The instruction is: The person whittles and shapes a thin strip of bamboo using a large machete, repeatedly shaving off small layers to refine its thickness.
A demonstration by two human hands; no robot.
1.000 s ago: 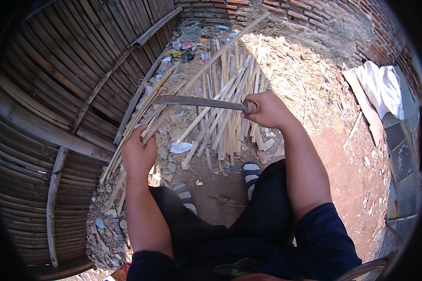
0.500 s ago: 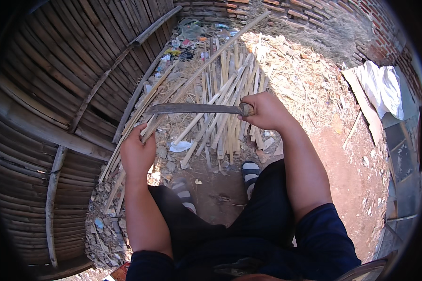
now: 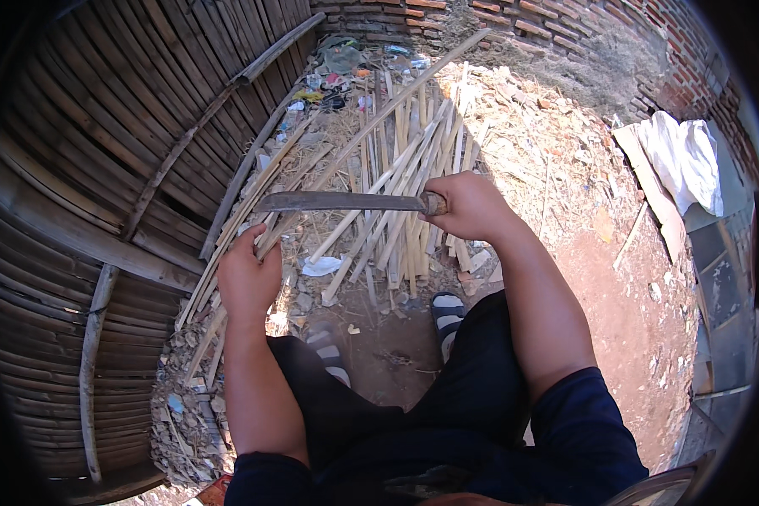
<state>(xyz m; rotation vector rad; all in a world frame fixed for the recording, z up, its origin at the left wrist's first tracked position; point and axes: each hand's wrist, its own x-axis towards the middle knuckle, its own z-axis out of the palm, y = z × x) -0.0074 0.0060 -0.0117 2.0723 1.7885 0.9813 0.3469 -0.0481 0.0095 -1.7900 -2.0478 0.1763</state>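
My right hand (image 3: 468, 205) is closed round the short wooden handle of a machete (image 3: 346, 201). Its long dark blade points left, roughly level, with the tip just above my left hand (image 3: 249, 282). That left hand is closed on the near end of a long wooden strip (image 3: 379, 116), which slants away up to the right toward the brick wall. The blade crosses over this strip close to my fingers; whether the two touch I cannot tell. Beyond the blade, a loose pile of pale strips (image 3: 409, 169) lies on the ground.
A slatted bamboo wall (image 3: 143, 126) stands close on the left, with long thin strips (image 3: 243, 211) along its foot. Behind the pile are rubbish and a brick wall (image 3: 557, 25). A white sack (image 3: 687, 160) lies at the right. My sandalled feet (image 3: 449, 316) are below the pile.
My right hand and the machete have shifted slightly left and toward me. The left hand keeps its hold on the strip with barely any movement.
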